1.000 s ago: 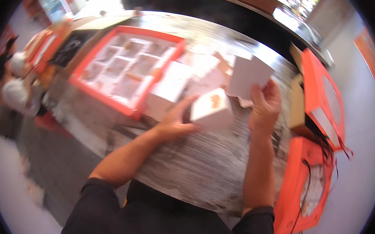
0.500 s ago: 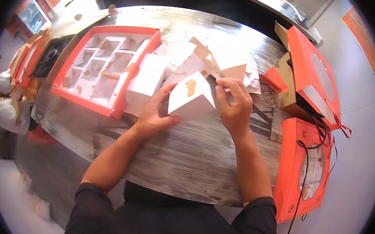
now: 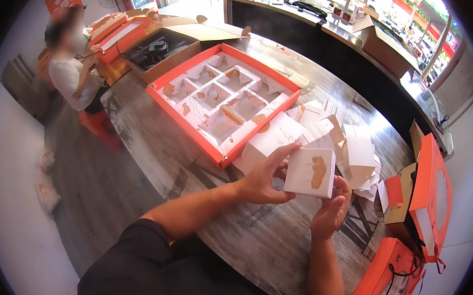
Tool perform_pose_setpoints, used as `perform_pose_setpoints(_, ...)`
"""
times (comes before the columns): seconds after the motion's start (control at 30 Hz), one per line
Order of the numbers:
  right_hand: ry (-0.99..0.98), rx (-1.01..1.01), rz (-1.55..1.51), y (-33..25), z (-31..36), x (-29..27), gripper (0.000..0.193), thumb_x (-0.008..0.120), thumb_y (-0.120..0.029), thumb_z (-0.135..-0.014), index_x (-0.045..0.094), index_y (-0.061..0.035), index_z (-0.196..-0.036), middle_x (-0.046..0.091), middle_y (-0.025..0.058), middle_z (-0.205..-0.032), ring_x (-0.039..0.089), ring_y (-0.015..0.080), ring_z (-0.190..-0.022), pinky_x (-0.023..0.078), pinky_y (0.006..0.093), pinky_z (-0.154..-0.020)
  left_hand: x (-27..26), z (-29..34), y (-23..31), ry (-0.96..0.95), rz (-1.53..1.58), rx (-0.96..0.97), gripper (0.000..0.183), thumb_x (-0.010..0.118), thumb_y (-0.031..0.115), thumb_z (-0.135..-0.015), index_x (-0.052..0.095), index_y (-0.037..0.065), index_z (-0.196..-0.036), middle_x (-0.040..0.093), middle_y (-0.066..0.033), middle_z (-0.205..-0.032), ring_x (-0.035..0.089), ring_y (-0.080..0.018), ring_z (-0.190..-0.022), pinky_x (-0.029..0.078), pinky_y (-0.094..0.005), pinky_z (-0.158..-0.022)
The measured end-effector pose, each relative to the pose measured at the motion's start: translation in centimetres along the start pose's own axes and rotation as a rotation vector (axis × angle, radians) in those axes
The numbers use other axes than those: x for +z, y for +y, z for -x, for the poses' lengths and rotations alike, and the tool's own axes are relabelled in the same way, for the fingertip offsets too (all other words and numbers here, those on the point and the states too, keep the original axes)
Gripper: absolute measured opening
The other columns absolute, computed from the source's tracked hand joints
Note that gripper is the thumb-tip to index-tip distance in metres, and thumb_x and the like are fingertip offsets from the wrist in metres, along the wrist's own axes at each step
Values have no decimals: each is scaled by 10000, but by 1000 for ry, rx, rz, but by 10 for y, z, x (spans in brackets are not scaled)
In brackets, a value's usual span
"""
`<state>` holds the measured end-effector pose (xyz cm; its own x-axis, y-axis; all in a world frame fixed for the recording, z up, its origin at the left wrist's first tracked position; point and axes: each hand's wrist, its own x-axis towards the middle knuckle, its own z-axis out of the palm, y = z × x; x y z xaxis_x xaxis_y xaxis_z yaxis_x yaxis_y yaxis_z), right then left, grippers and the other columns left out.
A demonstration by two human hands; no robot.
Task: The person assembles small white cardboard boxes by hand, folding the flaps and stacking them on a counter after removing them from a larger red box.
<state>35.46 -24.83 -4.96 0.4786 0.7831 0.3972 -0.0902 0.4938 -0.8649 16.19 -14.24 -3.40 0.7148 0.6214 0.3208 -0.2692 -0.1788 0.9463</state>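
Between my two hands is a small white square carton (image 3: pixel 300 174) with a gold-brown figure printed on the face turned up to me. My left hand (image 3: pixel 264 178) grips its left side, thumb along the near lower edge and fingers behind. My right hand (image 3: pixel 331 209) holds the lower right corner, its fingers curled round that side. Beyond and to the left lies a large red-rimmed box tray (image 3: pixel 185 131), split by white printed dividers into several compartments. Just past the held carton, white cartons and folded card pieces (image 3: pixel 356 156) lie in a heap.
Red boxes with clear windows (image 3: pixel 429 199) and a black cable stand at the right edge of the wooden table (image 3: pixel 154 147). An open brown carton (image 3: pixel 183 53) with dark contents sits at the far left. Another person (image 3: pixel 72 70) is at the left. A dark counter (image 3: pixel 288 39) runs behind.
My view has swung left. The carton has turned so its printed face squares up to me. My right hand has come from beside the carton to hold its right side.
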Motion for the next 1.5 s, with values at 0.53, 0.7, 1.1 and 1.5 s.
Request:
perform_pose_setpoints(0.53, -217, 138, -71, 5, -5, -11, 538, 664, -49, -893, 429, 24, -1372, 573, 124, -1282, 573, 217, -1190, 468, 384, -1040, -5, -9, -1, 136, -131, 294, 756, 737, -41, -814, 387, 30, -1481, 405, -171, -1508, 470, -297, -1377, 427, -430, -1133)
perform_pose_setpoints(0.7, -163, 166, -105, 9, 0, -1, 579, 620, -9, -868, 395, 15, -1401, 558, 133, -1304, 559, 236, -1214, 447, 416, -1068, -17, -4, 4, 93, -61, 223, 502, 685, 6, -908, 503, -4, -1376, 488, -149, -1423, 518, -238, -1309, 432, -424, -1111)
perform_pose_setpoints(1.1, -104, 112, -24, 8, -1, -10, 554, 624, -45, -916, 415, 23, -1425, 602, 129, -1283, 583, 217, -1175, 469, 378, -1020, -17, -7, -7, 46, 240, 13, 472, 729, 129, -936, 521, -1, -1339, 534, -125, -1373, 528, -223, -1304, 424, -405, -1135)
perform_pose_setpoints(1.5, -105, 126, -124, 21, -2, -33, 504, 602, -257, -1010, 488, 67, -1379, 615, 144, -1284, 587, 219, -1179, 432, 370, -1039, -21, -10, -9, -29, 160, -29, 567, 840, 200, -840, 507, 29, -1267, 549, -99, -1296, 564, -205, -1222, 444, -399, -1112)
